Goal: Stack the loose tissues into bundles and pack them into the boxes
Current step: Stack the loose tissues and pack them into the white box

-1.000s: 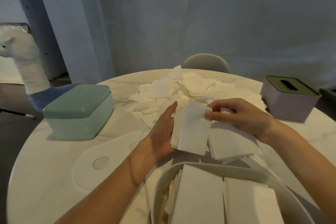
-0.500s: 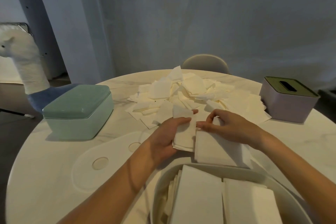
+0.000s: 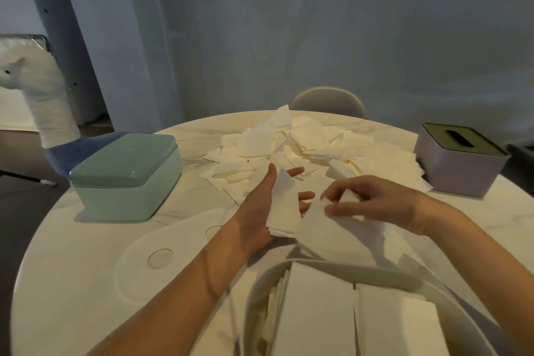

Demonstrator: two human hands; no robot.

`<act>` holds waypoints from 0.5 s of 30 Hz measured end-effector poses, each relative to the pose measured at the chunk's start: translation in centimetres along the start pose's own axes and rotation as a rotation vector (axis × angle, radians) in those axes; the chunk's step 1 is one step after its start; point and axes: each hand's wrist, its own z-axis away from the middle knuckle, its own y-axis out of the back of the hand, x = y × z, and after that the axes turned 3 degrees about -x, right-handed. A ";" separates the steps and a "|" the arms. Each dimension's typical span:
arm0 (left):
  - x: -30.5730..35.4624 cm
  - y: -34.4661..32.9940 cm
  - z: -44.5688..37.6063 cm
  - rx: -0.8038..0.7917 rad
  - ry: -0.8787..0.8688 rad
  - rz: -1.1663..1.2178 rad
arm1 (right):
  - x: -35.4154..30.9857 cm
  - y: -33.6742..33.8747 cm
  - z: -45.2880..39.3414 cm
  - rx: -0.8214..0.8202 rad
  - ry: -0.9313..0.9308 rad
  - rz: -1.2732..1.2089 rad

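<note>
Since half a sec ago the right hand (image 3: 372, 202) has lifted its tissue (image 3: 326, 234) off the worktop (image 3: 86, 240), curling it; the left hand (image 3: 260, 211) has opened flat, palm up, w/ a small bundle (image 3: 281, 211) resting on it. Right pinches the tissue's top edge. Loose pile (image 3: 289, 147) sits beyond the bundle, open tub (image 3: 289, 272) of stacked tissues nearer the body. Best: flatten the sheet, square its edges to the bundle, then clamp w/ the thumb.
</note>
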 end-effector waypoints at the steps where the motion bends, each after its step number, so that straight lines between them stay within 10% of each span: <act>1: -0.2 -0.1 0.0 0.011 -0.001 -0.010 | -0.2 0.0 -0.1 0.061 0.011 -0.108; 7: -0.7 -1.3 0.5 -0.060 -0.009 0.026 | -1.0 -2.1 -0.8 0.235 0.015 -0.653; 15: -0.6 -2.0 0.6 -0.097 -0.004 0.072 | -0.4 -2.9 -1.4 0.464 0.035 -0.296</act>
